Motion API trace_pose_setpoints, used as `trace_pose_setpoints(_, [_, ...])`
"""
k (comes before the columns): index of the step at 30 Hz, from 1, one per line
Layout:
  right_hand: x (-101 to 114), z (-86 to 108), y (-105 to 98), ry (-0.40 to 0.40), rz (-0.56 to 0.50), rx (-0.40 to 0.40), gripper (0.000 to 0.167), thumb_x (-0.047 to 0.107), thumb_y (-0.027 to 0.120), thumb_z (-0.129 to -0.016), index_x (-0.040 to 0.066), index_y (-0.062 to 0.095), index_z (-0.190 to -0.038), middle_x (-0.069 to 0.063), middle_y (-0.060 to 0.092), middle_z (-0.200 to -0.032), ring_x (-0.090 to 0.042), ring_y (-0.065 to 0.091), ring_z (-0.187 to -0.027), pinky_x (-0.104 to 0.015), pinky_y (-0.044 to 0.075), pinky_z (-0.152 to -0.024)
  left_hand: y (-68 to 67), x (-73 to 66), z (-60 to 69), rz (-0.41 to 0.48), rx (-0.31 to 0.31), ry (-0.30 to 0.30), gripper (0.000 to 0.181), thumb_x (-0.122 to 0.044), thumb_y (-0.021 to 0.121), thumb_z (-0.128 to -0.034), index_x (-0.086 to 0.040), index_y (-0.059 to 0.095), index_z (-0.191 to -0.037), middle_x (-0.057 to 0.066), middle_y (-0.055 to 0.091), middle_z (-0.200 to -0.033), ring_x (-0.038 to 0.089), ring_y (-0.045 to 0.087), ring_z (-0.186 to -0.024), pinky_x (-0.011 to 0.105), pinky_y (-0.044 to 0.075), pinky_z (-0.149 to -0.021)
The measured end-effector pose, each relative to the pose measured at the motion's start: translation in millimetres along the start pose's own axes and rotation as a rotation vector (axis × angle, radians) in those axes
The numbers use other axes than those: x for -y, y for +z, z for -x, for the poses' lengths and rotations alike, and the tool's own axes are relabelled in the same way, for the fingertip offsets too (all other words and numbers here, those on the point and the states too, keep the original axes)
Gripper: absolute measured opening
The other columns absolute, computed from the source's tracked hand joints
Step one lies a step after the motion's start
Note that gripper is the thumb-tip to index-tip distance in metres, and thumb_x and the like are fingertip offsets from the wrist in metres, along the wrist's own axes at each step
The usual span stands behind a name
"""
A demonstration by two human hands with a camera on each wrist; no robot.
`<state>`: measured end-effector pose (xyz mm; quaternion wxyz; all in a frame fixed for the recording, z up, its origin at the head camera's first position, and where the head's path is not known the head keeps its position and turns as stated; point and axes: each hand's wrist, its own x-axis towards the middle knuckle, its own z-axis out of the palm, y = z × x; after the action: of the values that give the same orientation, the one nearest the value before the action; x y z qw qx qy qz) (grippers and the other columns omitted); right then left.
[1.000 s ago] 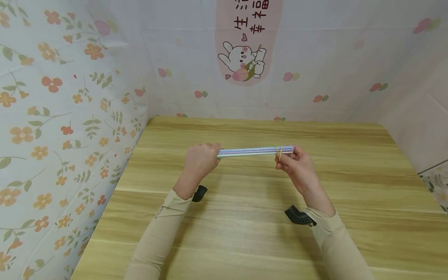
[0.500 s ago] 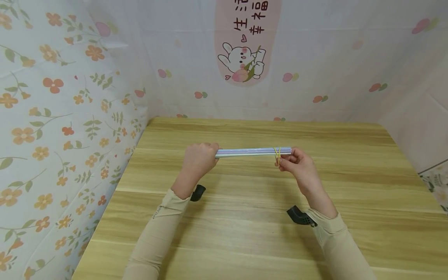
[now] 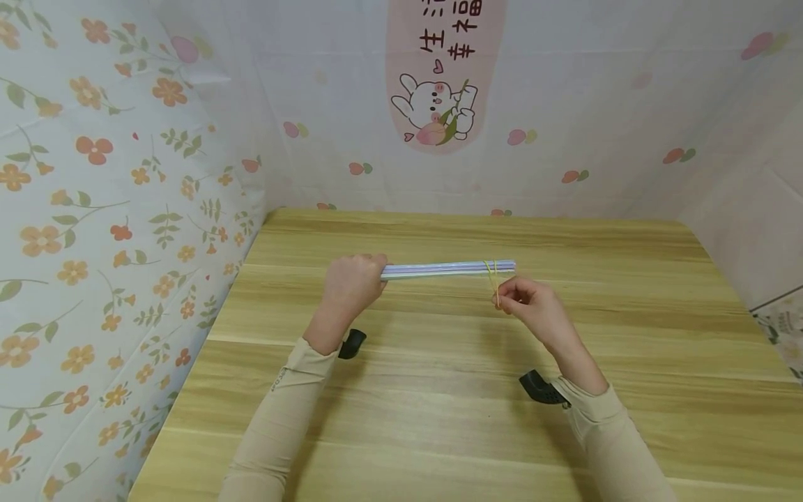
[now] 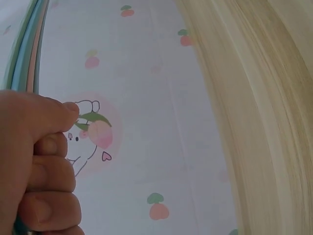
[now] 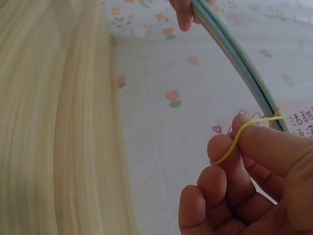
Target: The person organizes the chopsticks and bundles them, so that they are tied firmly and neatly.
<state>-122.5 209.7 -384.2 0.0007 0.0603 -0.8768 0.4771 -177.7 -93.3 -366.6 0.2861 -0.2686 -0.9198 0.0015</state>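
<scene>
In the head view a bundle of slim pastel sticks (image 3: 439,270), in lilac, blue and pale green, is held level above the table. My left hand (image 3: 355,284) grips its left end with the fingers curled round; in the left wrist view the bundle (image 4: 27,54) rises past the thumb. A yellow rubber band (image 3: 492,279) is looped around the bundle near its right end. My right hand (image 3: 533,303) pinches a drawn-out loop of that band (image 5: 237,137) between thumb and fingertips, just below the bundle and apart from it. The far left end is hidden inside the left fist.
Beneath both hands is a wood-grain table (image 3: 426,390). A printed cloth (image 3: 326,90) with a rabbit and tulip hangs behind it, and a flowered cloth (image 3: 100,230) lines the left side. Black mounts (image 3: 541,388) sit at both wrists.
My right hand has moved down off the bundle's right end, drawing the rubber band into a longer loop. The left hand and the bundle have shifted slightly left.
</scene>
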Motion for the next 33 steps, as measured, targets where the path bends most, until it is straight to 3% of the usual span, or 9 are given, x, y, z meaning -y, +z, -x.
trace_pose_setpoints(8, [-1.3, 4.7, 0.5, -0.008, 0.008, 0.047, 0.008, 0.01, 0.063, -0.091, 0.002, 0.065, -0.095, -0.007, 0.063, -0.081, -0.008, 0.056, -0.07, -0.026, 0.049, -0.067, -3.2, 3.9, 0.3, 0.02, 0.053, -0.043, 0.013, -0.014, 0.077, -0.0773, -0.009, 0.065, -0.072, 0.001, 0.055, -0.05, 0.009, 0.026, -0.044, 0.022, 0.021, -0.039])
trace_pose_setpoints(16, [-9.1, 12.9, 5.9, -0.086, -0.03, 0.089, 0.009, 0.008, 0.065, -0.089, -0.001, 0.068, -0.093, 0.0, 0.066, -0.083, -0.003, 0.058, -0.073, -0.02, 0.05, -0.069, -4.6, 5.0, 1.5, 0.04, 0.094, -0.065, 0.02, -0.013, 0.077, -0.0769, -0.008, 0.06, -0.067, 0.0, 0.048, -0.049, 0.009, 0.023, -0.046, 0.022, 0.019, -0.04])
trace_pose_setpoints(18, [-10.9, 15.7, 10.5, -0.158, -0.097, 0.096, 0.013, 0.005, 0.065, -0.088, -0.002, 0.07, -0.098, 0.005, 0.068, -0.087, -0.002, 0.061, -0.076, -0.019, 0.051, -0.072, -4.0, 5.1, 2.2, 0.055, 0.113, -0.081, 0.021, -0.012, 0.076, -0.0774, -0.008, 0.059, -0.066, -0.001, 0.046, -0.049, 0.01, 0.023, -0.046, 0.022, 0.019, -0.039])
trace_pose_setpoints(21, [-11.6, 18.9, 20.0, -0.335, -0.205, 0.076, 0.029, -0.003, 0.062, -0.087, -0.004, 0.066, -0.116, 0.006, 0.07, -0.09, -0.001, 0.065, -0.083, -0.018, 0.052, -0.076, -3.0, 5.1, 2.8, 0.075, 0.149, -0.111, 0.021, -0.011, 0.074, -0.0793, -0.008, 0.058, -0.066, -0.001, 0.041, -0.05, 0.01, 0.023, -0.045, 0.022, 0.018, -0.039])
trace_pose_setpoints(25, [-11.2, 21.7, 33.2, -0.525, -0.341, 0.018, 0.056, -0.01, 0.055, -0.088, 0.002, 0.042, -0.141, 0.005, 0.071, -0.091, -0.003, 0.067, -0.088, -0.017, 0.051, -0.081, -3.8, 4.1, 2.2, 0.095, 0.178, -0.142, 0.022, -0.009, 0.071, -0.0819, -0.008, 0.057, -0.066, -0.002, 0.036, -0.051, 0.011, 0.022, -0.045, 0.022, 0.018, -0.04])
trace_pose_setpoints(29, [-10.6, 24.7, 43.3, -0.522, -0.503, 0.028, 0.07, -0.004, 0.047, -0.095, 0.016, 0.014, -0.153, 0.007, 0.07, -0.096, -0.005, 0.067, -0.093, -0.018, 0.049, -0.087, -5.8, 2.3, 1.0, 0.087, 0.178, -0.146, 0.021, -0.012, 0.072, -0.0822, -0.008, 0.058, -0.067, -0.002, 0.036, -0.05, 0.011, 0.022, -0.045, 0.022, 0.018, -0.039])
trace_pose_setpoints(33, [-9.9, 25.7, 49.4, -0.497, -0.736, 0.11, 0.072, 0.006, 0.039, -0.1, 0.025, -0.006, -0.153, 0.002, 0.069, -0.102, -0.011, 0.065, -0.1, -0.023, 0.048, -0.093, -6.7, 0.6, 0.2, 0.075, 0.15, -0.133, 0.022, -0.014, 0.072, -0.0825, -0.008, 0.057, -0.067, -0.002, 0.036, -0.05, 0.011, 0.022, -0.044, 0.022, 0.018, -0.039])
